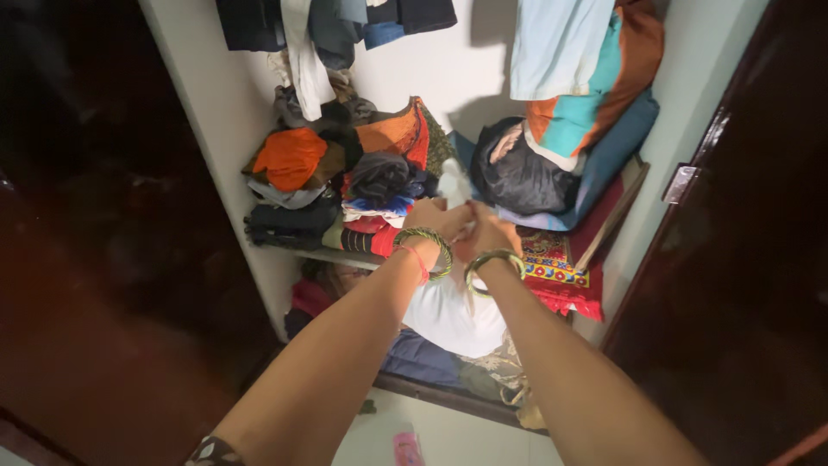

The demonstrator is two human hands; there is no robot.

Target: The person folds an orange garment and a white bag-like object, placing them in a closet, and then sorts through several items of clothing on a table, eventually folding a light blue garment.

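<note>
At the bottom of the frame lies a pink item (408, 449) on the pale floor. In the centre, the left hand (438, 218) and right hand (485, 235) are pressed together, both gripping a white cloth (454, 185) which sticks up between them. Behind, on the shelf (341, 256), are piled clothes, an orange bundle (290, 157) at upper left.

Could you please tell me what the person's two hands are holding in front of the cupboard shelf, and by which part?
Both the left hand and right hand grip a white cloth at its lower end; its upper end sticks up above the fingers.
</note>
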